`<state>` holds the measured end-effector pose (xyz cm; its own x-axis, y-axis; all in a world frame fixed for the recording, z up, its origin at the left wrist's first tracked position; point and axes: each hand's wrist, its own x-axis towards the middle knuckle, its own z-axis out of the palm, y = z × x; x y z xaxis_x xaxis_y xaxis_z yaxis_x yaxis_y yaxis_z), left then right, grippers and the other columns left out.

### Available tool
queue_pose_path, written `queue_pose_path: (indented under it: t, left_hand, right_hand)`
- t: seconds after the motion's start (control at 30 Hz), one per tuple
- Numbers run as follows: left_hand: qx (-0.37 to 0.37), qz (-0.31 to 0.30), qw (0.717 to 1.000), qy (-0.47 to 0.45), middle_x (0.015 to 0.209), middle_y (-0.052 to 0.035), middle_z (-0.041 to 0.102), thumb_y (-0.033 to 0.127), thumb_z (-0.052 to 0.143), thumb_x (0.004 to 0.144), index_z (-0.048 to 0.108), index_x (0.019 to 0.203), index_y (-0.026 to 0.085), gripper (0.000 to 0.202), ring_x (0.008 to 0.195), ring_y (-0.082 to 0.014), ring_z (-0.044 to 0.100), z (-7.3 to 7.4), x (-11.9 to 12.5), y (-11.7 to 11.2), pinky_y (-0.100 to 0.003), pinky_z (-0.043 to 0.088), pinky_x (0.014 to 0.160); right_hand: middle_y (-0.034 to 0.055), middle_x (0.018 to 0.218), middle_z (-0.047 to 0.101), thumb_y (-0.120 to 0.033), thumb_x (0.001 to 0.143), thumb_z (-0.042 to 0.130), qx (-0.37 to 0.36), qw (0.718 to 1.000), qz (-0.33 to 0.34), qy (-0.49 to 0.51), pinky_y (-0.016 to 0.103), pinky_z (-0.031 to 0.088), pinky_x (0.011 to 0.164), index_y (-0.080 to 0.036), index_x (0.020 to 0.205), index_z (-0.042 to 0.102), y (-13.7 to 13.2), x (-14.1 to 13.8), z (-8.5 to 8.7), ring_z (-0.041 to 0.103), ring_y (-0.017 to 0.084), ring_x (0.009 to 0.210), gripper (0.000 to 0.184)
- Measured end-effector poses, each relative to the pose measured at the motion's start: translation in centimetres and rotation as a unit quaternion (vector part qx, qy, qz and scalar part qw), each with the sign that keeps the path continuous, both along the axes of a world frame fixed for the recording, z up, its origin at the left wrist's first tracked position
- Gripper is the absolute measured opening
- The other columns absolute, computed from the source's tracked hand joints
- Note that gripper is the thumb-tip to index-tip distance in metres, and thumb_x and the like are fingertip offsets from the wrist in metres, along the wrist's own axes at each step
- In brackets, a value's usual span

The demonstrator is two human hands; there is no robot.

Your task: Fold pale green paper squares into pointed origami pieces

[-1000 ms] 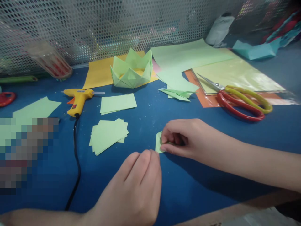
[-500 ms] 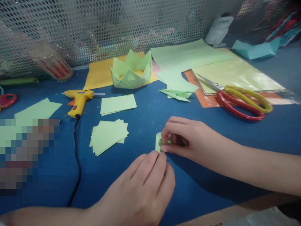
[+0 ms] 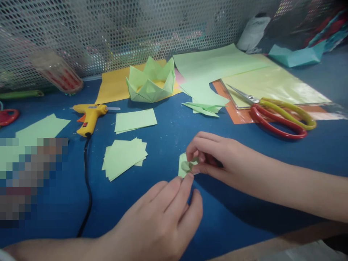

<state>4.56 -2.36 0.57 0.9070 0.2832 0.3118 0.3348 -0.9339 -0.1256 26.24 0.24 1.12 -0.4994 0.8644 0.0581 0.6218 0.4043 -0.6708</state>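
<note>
A small piece of light green paper (image 3: 183, 165) lies on the blue table between my hands, partly hidden by my fingers. My left hand (image 3: 163, 214) holds its near edge with closed fingertips. From the right, the thumb and curled fingers of my right hand (image 3: 209, 154) close on the paper's right side. To the left lie a fanned stack of green paper pieces (image 3: 125, 158) and, behind it, a neater green rectangle stack (image 3: 136, 120). Folded green paper pieces (image 3: 203, 108) rest beyond my right hand.
A yellow glue gun (image 3: 91, 117) with a black cord lies at left. Large scissors (image 3: 277, 119) rest on the right, near a plastic-wrapped paper pack (image 3: 272, 87). A folded green paper bowl shape (image 3: 152, 87) stands before the perforated metal screen (image 3: 122, 29). A jar (image 3: 58, 72) is at back left.
My right thumb has moved slightly right along the paper, so more of the paper shows. My left fingers have spread a little, with the fingertips still at its near edge.
</note>
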Motion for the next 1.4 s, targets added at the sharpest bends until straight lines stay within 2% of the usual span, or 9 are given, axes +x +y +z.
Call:
queue_pose_path:
  t: [0.17,0.43,0.6,0.7,0.77,0.83,1.0,1.2,1.4]
  left_hand:
    - [0.019,-0.007,1.000,-0.012,0.115,-0.0179,0.068,0.006,0.037,0.091,0.060,0.111,0.007,0.031,0.097,-0.0257,0.067,-0.4,0.0,-0.1,-0.034,0.054,0.078]
    - [0.027,-0.013,1.000,0.009,0.115,-0.0185,0.068,0.005,0.037,0.091,0.059,0.111,0.005,0.030,0.098,-0.0248,0.068,0.2,0.0,-0.2,-0.033,0.053,0.083]
    - [0.011,-0.012,1.000,0.003,0.117,-0.0154,0.068,0.005,0.031,0.093,0.059,0.111,0.007,0.034,0.101,-0.0235,0.065,0.2,-0.1,0.0,-0.033,0.050,0.087]
    - [0.007,-0.011,1.000,-0.010,0.114,-0.0137,0.069,0.005,0.030,0.094,0.060,0.110,0.008,0.034,0.102,-0.0229,0.065,0.0,-0.1,0.1,-0.033,0.047,0.090]
    - [0.003,-0.003,1.000,-0.005,0.116,-0.0136,0.068,0.005,0.031,0.094,0.059,0.111,0.008,0.033,0.104,-0.0236,0.064,-0.1,-0.1,0.1,-0.035,0.046,0.093]
    - [0.000,0.004,1.000,-0.011,0.117,-0.0132,0.068,0.006,0.031,0.094,0.059,0.112,0.008,0.034,0.105,-0.0242,0.064,-0.2,-0.1,0.0,-0.036,0.044,0.095]
    - [0.021,0.008,0.999,-0.033,0.110,-0.0130,0.070,0.005,0.032,0.093,0.058,0.110,0.008,0.032,0.103,-0.0252,0.065,-0.2,-0.2,-0.3,-0.037,0.044,0.095]
    - [0.020,0.016,0.999,-0.027,0.111,-0.0144,0.070,0.006,0.033,0.092,0.057,0.110,0.008,0.030,0.104,-0.0269,0.065,-0.3,-0.1,-0.6,-0.037,0.046,0.094]
    - [0.005,0.026,0.999,-0.020,0.112,-0.0173,0.068,0.006,0.038,0.089,0.057,0.110,0.008,0.029,0.104,-0.0277,0.065,-0.3,-0.1,-0.7,-0.036,0.050,0.088]
  right_hand:
    - [0.0007,0.089,0.054,-0.003,0.084,0.048,-0.017,1.000,0.014,-0.006,0.020,0.043,0.061,-0.021,0.092,0.053,0.3,0.3,0.3,0.054,0.010,0.070,0.020]
    - [0.0004,0.088,0.055,-0.008,0.084,0.049,-0.064,0.997,0.044,-0.024,0.021,0.044,0.061,-0.024,0.099,0.054,0.6,1.6,1.1,0.053,0.011,0.071,0.023]
    - [-0.0019,0.081,0.055,-0.015,0.084,0.055,-0.134,0.988,0.075,-0.010,0.021,0.046,0.057,-0.024,0.103,0.054,1.4,2.3,1.6,0.053,0.011,0.067,0.022]
    - [0.0013,0.086,0.059,-0.026,0.087,0.058,-0.057,0.997,0.042,0.005,0.023,0.047,0.059,-0.021,0.095,0.061,2.1,2.2,1.0,0.054,0.012,0.069,0.010]
    - [0.0054,0.096,0.060,-0.030,0.090,0.056,0.037,0.999,0.011,0.007,0.025,0.048,0.066,-0.019,0.099,0.064,2.3,1.8,0.5,0.056,0.013,0.078,0.016]
    - [0.0086,0.105,0.059,-0.029,0.093,0.052,0.077,0.997,0.024,-0.003,0.025,0.049,0.071,-0.017,0.109,0.065,2.2,1.3,0.0,0.059,0.015,0.087,0.023]
    - [0.0074,0.099,0.059,-0.026,0.093,0.054,0.040,0.997,0.067,-0.020,0.021,0.049,0.066,-0.015,0.110,0.066,1.4,0.6,-0.1,0.061,0.011,0.077,0.024]
    - [-0.0002,0.074,0.057,-0.020,0.085,0.062,0.016,0.999,0.027,-0.007,0.016,0.039,0.049,-0.016,0.088,0.068,0.5,0.3,0.3,0.050,0.006,0.055,0.008]
    - [0.0008,0.077,0.059,-0.015,0.082,0.059,0.012,1.000,0.025,-0.001,0.018,0.039,0.052,-0.017,0.081,0.064,0.5,0.0,0.3,0.051,0.008,0.061,0.005]
